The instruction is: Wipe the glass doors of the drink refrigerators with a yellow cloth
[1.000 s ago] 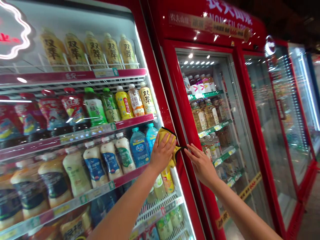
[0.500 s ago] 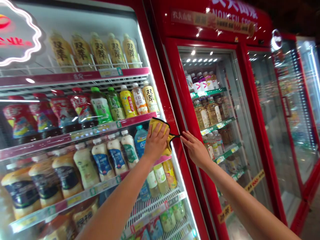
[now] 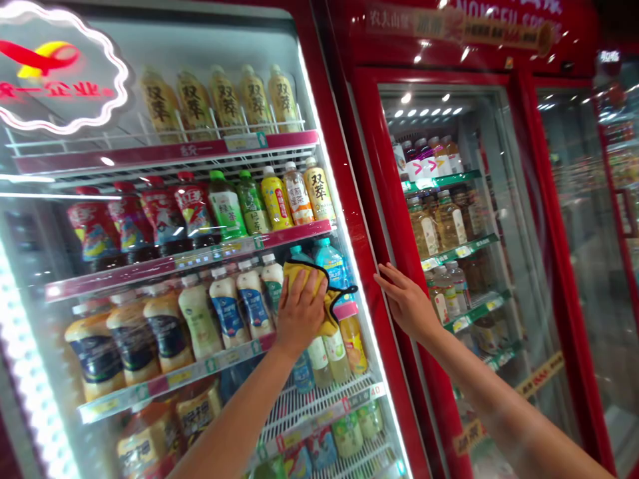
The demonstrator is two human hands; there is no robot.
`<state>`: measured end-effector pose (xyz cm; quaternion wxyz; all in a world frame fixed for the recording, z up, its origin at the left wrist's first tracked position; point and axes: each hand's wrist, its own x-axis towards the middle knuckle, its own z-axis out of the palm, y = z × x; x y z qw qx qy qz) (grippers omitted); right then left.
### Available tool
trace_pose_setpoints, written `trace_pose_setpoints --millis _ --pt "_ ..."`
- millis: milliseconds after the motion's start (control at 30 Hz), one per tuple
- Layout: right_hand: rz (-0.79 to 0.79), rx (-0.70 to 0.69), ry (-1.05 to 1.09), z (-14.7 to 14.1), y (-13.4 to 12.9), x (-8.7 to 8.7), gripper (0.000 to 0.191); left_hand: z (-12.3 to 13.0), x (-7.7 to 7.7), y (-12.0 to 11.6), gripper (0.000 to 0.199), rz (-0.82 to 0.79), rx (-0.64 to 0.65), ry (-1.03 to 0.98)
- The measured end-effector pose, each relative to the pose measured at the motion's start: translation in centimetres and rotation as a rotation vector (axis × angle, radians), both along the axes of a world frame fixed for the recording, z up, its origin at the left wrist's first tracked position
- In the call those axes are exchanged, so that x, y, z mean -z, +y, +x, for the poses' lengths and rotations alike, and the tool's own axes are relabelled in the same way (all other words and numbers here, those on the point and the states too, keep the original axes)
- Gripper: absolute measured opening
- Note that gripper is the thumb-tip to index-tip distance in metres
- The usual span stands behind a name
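Note:
My left hand [image 3: 302, 309] presses a yellow cloth [image 3: 294, 269] with black edging against the glass door of a lit drinks fridge. Its fingers lie over the cloth, and a black loop [image 3: 344, 291] sticks out to the right. Behind the glass there, a blue-capped bottle [image 3: 332, 259] and white-capped bottles [image 3: 249, 299] stand on a shelf. My right hand [image 3: 407, 299] is open, fingers stretched out, by the red door frame [image 3: 387, 239] between two fridges. Nothing is in it, and I cannot tell whether its fingertips touch the frame.
Rows of bottles [image 3: 227, 209] fill the shelves behind the left glass. A glowing sign [image 3: 54, 66] is at the upper left. Another red fridge [image 3: 449, 63] with bottles inside stands to the right, and more glass-fronted fridges [image 3: 574, 199] continue beyond it.
My left hand has slid the cloth leftward over the glass, away from the door's right edge. The loop is now apart from my right fingertips. The view has turned a little left.

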<state>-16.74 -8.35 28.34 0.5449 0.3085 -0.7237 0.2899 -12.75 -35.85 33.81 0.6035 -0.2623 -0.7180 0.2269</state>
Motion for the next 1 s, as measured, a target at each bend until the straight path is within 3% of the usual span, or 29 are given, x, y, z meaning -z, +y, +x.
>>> trace_pose_setpoints --millis 100,167,233,333,400,467,567,667,733,800,900,1000 --pt "0.04 -0.033 -0.006 0.0 -1.0 -0.4 0.062 0.0 2.1 -0.2 0.046 -0.312 0.044 -0.098" --pt "0.074 -0.051 -0.026 -0.3 -2.1 -1.2 0.066 0.0 1.5 -0.3 0.039 -0.44 0.067 -0.16" --pt "0.11 -0.063 -0.031 -0.8 -3.2 -1.9 0.068 0.4 -0.5 -1.0 0.044 -0.382 0.023 -0.152" --pt "0.145 -0.051 -0.014 -1.6 -4.4 -2.2 0.069 1.8 -2.7 -2.9 0.055 -0.104 -0.086 -0.048" --pt "0.146 -0.04 0.002 -2.1 -5.0 -1.6 0.073 3.0 -1.8 -4.3 0.058 0.056 -0.131 0.008" --pt "0.13 -0.03 0.02 -2.3 -5.5 -0.8 0.08 4.0 0.6 -5.4 0.058 0.087 -0.141 0.035" --pt "0.094 0.004 0.04 -2.1 -6.5 0.3 0.086 4.9 3.1 -6.4 0.052 -0.2 -0.077 -0.04" --pt "0.065 0.037 0.047 -1.3 -7.4 0.5 0.085 5.5 1.8 -8.2 0.05 -0.378 -0.047 -0.138" --pt "0.061 0.049 0.051 -0.8 -7.9 0.7 0.086 6.1 0.0 -9.8 0.053 -0.287 -0.092 -0.131" --pt "0.069 0.056 0.061 -0.3 -8.3 0.9 0.087 6.8 -0.5 -11.2 0.058 -0.089 -0.162 -0.065" --pt "0.088 0.055 0.082 0.2 -8.9 1.6 0.088 7.4 1.7 -11.9 0.062 0.138 -0.234 0.042" --pt "0.122 0.023 0.119 0.6 -10.0 2.0 0.089 7.5 4.4 -11.0 0.059 0.003 -0.222 0.004"
